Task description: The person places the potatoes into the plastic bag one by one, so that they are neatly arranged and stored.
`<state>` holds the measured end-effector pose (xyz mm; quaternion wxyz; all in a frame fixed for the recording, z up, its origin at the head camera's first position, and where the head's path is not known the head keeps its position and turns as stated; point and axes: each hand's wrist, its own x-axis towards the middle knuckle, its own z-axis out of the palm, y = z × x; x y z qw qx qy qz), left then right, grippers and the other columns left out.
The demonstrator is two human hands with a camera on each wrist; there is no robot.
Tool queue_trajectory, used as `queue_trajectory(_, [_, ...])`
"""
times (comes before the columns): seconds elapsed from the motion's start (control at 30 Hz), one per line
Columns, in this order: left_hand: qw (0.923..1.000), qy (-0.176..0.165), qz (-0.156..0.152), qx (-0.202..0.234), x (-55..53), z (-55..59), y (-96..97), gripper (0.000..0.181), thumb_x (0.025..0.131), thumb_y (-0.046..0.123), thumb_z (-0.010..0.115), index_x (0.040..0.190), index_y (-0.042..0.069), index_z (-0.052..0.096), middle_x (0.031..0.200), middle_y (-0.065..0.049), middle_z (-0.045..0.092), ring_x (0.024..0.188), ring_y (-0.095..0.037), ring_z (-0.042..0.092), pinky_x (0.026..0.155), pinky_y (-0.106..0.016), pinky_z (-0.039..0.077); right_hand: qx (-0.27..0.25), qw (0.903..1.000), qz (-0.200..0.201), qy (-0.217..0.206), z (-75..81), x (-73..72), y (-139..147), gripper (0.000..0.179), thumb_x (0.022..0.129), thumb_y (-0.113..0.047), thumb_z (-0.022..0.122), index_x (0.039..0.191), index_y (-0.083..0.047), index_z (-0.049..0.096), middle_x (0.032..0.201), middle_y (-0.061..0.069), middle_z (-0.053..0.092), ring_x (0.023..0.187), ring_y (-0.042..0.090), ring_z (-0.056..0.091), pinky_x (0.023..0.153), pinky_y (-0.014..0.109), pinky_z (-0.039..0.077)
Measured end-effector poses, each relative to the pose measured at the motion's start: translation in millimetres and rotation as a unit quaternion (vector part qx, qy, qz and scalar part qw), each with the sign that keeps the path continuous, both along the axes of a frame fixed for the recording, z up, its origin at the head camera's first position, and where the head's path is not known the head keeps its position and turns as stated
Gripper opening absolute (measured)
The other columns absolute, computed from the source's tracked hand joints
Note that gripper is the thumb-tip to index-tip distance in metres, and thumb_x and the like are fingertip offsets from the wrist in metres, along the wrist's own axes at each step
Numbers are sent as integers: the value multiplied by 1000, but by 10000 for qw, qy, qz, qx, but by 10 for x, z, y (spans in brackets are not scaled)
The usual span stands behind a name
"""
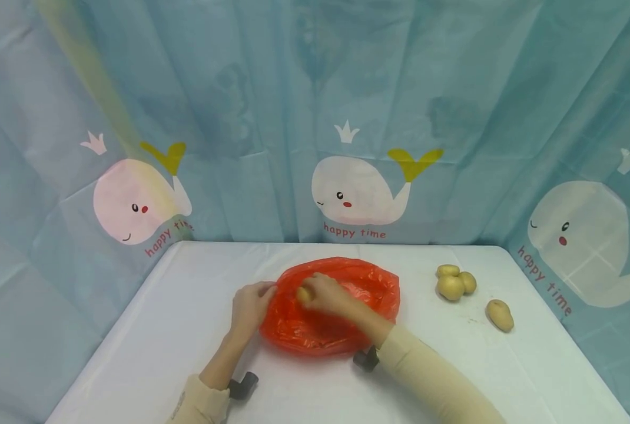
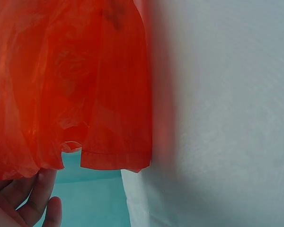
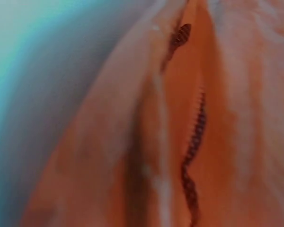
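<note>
A red plastic bag (image 1: 315, 335) lies spread on the table with its mouth facing up. At the bag's left rim, my left hand (image 1: 251, 306) pinches the plastic; in the left wrist view the fingers (image 2: 40, 198) show at the bag's edge, the thumb hidden. Over the bag's mouth, my right hand (image 1: 325, 293) grips a potato (image 1: 304, 295), partly covered by the fingers. The right wrist view is filled by blurred red plastic (image 3: 208, 142), and neither hand nor potato can be made out there.
To the right of the bag, several potatoes lie on the white table (image 1: 426, 365): a cluster (image 1: 450, 287) towards the back and a single potato (image 1: 500, 315) nearer the right edge. A blue curtain (image 1: 272, 118) with printed whales hangs behind and at both sides.
</note>
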<state>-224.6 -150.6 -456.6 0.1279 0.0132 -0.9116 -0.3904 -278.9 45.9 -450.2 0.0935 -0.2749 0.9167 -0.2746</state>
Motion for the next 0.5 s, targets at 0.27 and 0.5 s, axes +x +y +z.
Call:
queue_trajectory(0.27, [9999, -149, 14, 45, -1, -10, 0, 27, 95, 22, 63, 115, 6, 71, 112, -13, 73, 111, -33, 66, 96, -49, 53, 43, 10000, 78, 7, -107, -52, -72, 41, 85, -23, 76, 124, -19, 65, 103, -6, 66, 91, 13, 57, 84, 30, 58])
queue_trajectory(0.5, [9997, -204, 13, 106, -16, -23, -1, 27, 95, 23, 63, 116, 8, 71, 113, -12, 73, 112, -32, 66, 96, -48, 54, 93, 9999, 95, 49, -148, -77, -105, 38, 86, -23, 75, 122, -19, 66, 96, -8, 66, 88, 12, 58, 81, 27, 57])
